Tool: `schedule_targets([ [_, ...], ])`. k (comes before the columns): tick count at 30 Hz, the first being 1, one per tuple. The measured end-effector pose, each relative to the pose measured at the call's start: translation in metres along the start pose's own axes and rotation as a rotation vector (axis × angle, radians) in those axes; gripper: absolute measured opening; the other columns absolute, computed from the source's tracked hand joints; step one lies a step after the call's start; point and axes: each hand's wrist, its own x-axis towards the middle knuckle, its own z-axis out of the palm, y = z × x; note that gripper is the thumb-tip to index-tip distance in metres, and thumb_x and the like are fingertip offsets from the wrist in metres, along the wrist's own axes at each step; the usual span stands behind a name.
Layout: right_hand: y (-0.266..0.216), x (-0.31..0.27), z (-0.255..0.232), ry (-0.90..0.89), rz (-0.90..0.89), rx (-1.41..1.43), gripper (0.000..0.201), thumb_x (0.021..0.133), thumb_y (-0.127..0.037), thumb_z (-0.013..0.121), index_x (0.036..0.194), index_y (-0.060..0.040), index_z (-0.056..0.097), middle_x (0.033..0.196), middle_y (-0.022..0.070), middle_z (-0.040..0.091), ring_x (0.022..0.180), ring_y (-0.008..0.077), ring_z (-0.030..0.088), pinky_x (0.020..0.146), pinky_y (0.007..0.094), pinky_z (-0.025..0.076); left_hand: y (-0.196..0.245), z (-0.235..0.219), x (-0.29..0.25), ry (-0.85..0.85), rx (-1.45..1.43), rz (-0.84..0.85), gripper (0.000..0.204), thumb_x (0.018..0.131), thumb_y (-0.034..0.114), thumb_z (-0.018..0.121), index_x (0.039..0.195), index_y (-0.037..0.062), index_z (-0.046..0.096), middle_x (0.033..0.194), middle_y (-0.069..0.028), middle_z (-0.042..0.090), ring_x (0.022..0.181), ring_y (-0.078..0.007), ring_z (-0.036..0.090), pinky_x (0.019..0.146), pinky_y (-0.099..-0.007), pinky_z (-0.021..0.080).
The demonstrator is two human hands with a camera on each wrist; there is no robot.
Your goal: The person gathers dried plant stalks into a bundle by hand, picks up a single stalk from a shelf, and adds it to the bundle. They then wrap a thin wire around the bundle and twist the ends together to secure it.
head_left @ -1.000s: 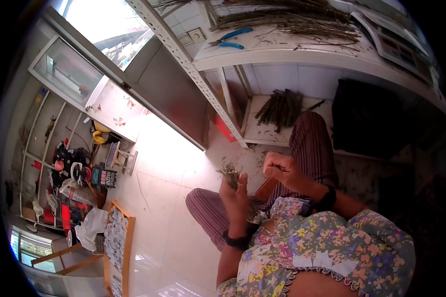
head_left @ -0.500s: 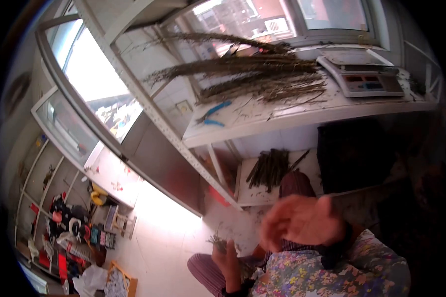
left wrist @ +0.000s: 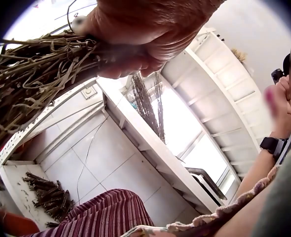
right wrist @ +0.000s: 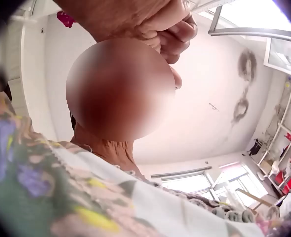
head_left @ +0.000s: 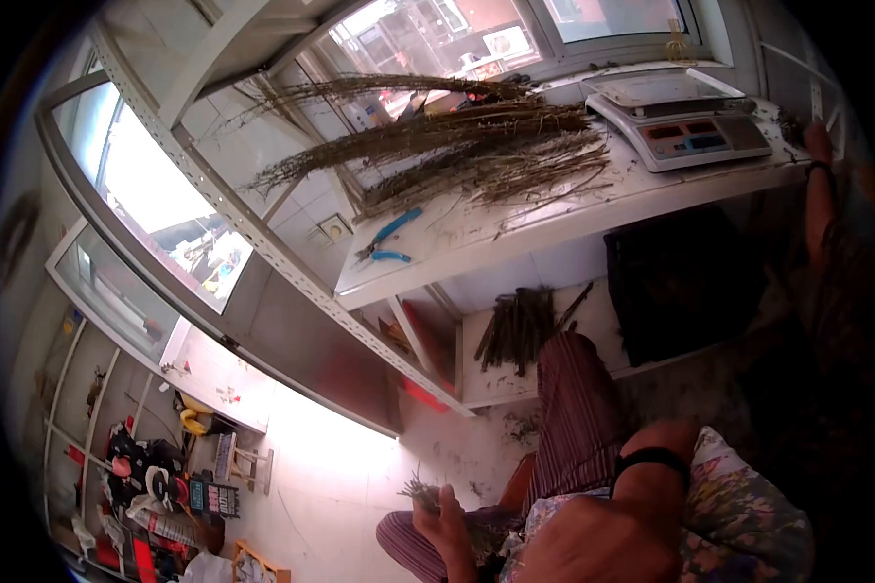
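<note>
Head view: left hand point(head_left: 444, 528) grips twigs point(head_left: 419, 491) projecting toward 11 o'clock; right hand point(head_left: 601, 540), clenched, lies at the twigs' 3 o'clock.

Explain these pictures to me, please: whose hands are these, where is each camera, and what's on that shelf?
There is no machine at work: a person uses two bare hands. The wide picture comes from a camera on the head, looking forward and down; the other two come from cameras on the wrists. The left hand holds a bundle of thin, dry stems, seen close up in the left wrist picture. The right hand has its fingers curled; I see nothing in it. On the upper shelf are long dry stalks, blue-handled cutters or pliers and a scale; short sticks lie on the lower shelf. Another person's hand shows toward the wide picture's right edge.
</note>
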Motion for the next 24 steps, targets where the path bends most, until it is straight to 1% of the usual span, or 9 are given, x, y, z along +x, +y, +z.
schedule_targets([
  [3, 0.003, 0.001, 0.009, 0.061, -0.069, 0.005, 0.011, 0.084, -0.006, 0.059, 0.074, -0.0014, 0.057, 0.058, 0.0054, 0.045, 0.042, 0.0130, 0.046, 0.037, 0.0234, 0.037, 0.008, 0.002, -0.003, 0.006, -0.013, -0.023, 0.015, 0.084, 0.010, 0.063, 0.079, 0.0020, 0.052, 0.061, -0.0003, 0.049, 0.050, -0.0078, 0.044, 0.046, -0.0225, 0.035],
  [6, -0.001, 0.003, 0.015, 0.099, -0.036, -0.003, 0.012, 0.085, -0.007, 0.059, 0.074, -0.0024, 0.057, 0.057, 0.0051, 0.044, 0.042, 0.0118, 0.045, 0.036, 0.0226, 0.035, 0.004, 0.001, -0.002, 0.015, -0.065, -0.030, 0.015, 0.084, 0.010, 0.063, 0.079, 0.0019, 0.052, 0.061, 0.0000, 0.049, 0.050, -0.0077, 0.043, 0.046, -0.0224, 0.034],
  [10, 0.000, 0.009, -0.003, -0.024, 0.020, -0.136, 0.017, 0.086, -0.014, 0.061, 0.072, -0.0047, 0.057, 0.056, 0.0043, 0.044, 0.041, 0.0108, 0.045, 0.036, 0.0219, 0.036, 0.003, 0.000, 0.000, -0.001, -0.040, 0.002, 0.015, 0.085, 0.010, 0.062, 0.079, 0.0015, 0.052, 0.064, 0.0000, 0.050, 0.054, -0.0069, 0.044, 0.048, -0.0223, 0.035],
  [13, 0.012, -0.016, -0.017, -0.078, 0.142, -0.234, 0.014, 0.091, -0.018, 0.056, 0.090, -0.0064, 0.064, 0.074, 0.0090, 0.063, 0.059, 0.0198, 0.062, 0.053, 0.0317, 0.050, 0.016, -0.005, 0.002, 0.064, 0.077, -0.037, 0.015, 0.085, 0.010, 0.062, 0.079, 0.0017, 0.051, 0.065, 0.0004, 0.050, 0.056, -0.0068, 0.044, 0.049, -0.0223, 0.035],
  [16, 0.035, -0.023, -0.020, -0.053, 0.271, -0.266, 0.016, 0.090, -0.015, 0.053, 0.084, -0.0044, 0.063, 0.073, 0.0042, 0.063, 0.056, 0.0183, 0.061, 0.050, 0.0291, 0.048, 0.048, -0.007, 0.001, 0.127, 0.058, 0.079, 0.015, 0.087, 0.009, 0.060, 0.077, 0.0040, 0.051, 0.065, 0.0020, 0.049, 0.055, -0.0052, 0.042, 0.049, -0.0214, 0.033],
  [18, 0.050, -0.041, -0.012, 0.063, 0.589, -0.340, 0.011, 0.091, -0.011, 0.053, 0.091, -0.0013, 0.059, 0.069, 0.0058, 0.054, 0.052, 0.0224, 0.055, 0.048, 0.0324, 0.040, 0.039, -0.017, 0.007, 0.108, -0.039, 0.001, 0.014, 0.088, 0.011, 0.060, 0.078, 0.0047, 0.052, 0.061, 0.0031, 0.048, 0.052, -0.0046, 0.041, 0.047, -0.0207, 0.032],
  [21, 0.075, -0.062, 0.001, 0.081, 0.860, -0.229, 0.016, 0.095, -0.013, 0.048, 0.097, -0.0003, 0.058, 0.065, 0.0059, 0.058, 0.057, 0.0191, 0.059, 0.054, 0.0260, 0.043, 0.042, -0.018, 0.011, 0.132, -0.137, -0.010, 0.015, 0.087, 0.010, 0.059, 0.078, 0.0039, 0.049, 0.055, 0.0009, 0.044, 0.047, -0.0071, 0.037, 0.046, -0.0230, 0.030],
  [22, 0.080, -0.072, 0.004, -0.012, 0.995, -0.206, 0.016, 0.093, -0.009, 0.049, 0.105, -0.0008, 0.055, 0.072, 0.0090, 0.058, 0.070, 0.0200, 0.062, 0.064, 0.0287, 0.047, 0.043, -0.018, 0.010, 0.138, -0.162, -0.057, 0.013, 0.087, 0.009, 0.059, 0.080, 0.0042, 0.049, 0.056, 0.0009, 0.045, 0.047, -0.0066, 0.039, 0.046, -0.0219, 0.031],
  [24, 0.108, -0.100, 0.024, 0.015, 0.769, -0.345, 0.016, 0.089, -0.006, 0.053, 0.104, -0.0009, 0.055, 0.078, 0.0139, 0.059, 0.071, 0.0253, 0.061, 0.065, 0.0343, 0.047, 0.038, -0.018, 0.008, 0.130, -0.174, -0.079, 0.013, 0.087, 0.009, 0.059, 0.081, 0.0044, 0.049, 0.057, 0.0009, 0.046, 0.048, -0.0067, 0.040, 0.046, -0.0218, 0.032],
])
